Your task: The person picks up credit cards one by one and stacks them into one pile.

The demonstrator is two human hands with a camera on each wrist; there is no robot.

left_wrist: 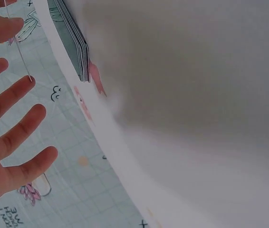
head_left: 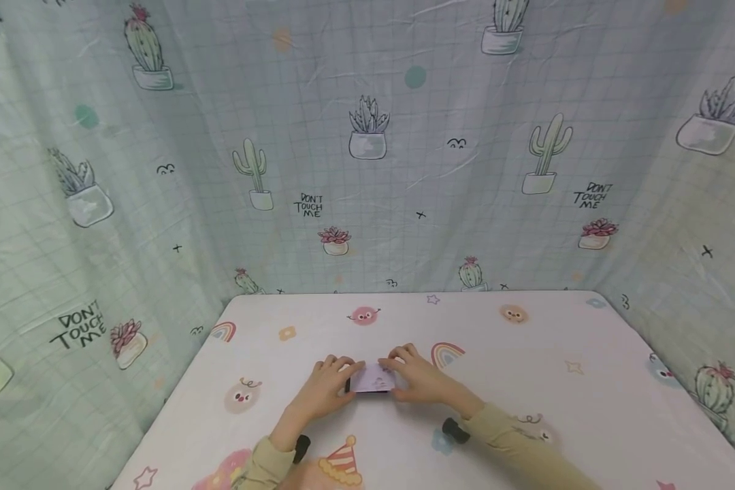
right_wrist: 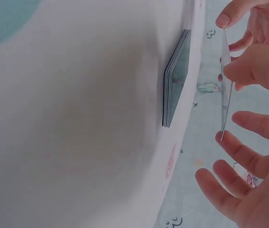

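Observation:
Both hands hold one thin, glossy, mirror-like sheet (head_left: 372, 376) between them, close above the table. My left hand (head_left: 326, 389) pinches its left side between thumb and a fingertip; the other fingers spread loosely. On the right side, my right hand (head_left: 425, 379) pinches it likewise, thumb on the near edge. Seen edge-on, the sheet (right_wrist: 226, 90) is a slim line in the right wrist view. Below it lies a neat stack of thin dark-edged sheets (right_wrist: 178, 83) with a grey-green, shiny top. The head view shows only the stack's dark edge beneath the held sheet.
A pale tablecloth (head_left: 527, 354) printed with rainbows, stars and smiling faces covers the table. Cactus-patterned curtains (head_left: 367, 190) hang behind and along both sides. Small black devices (head_left: 456, 431) sit at the wrists.

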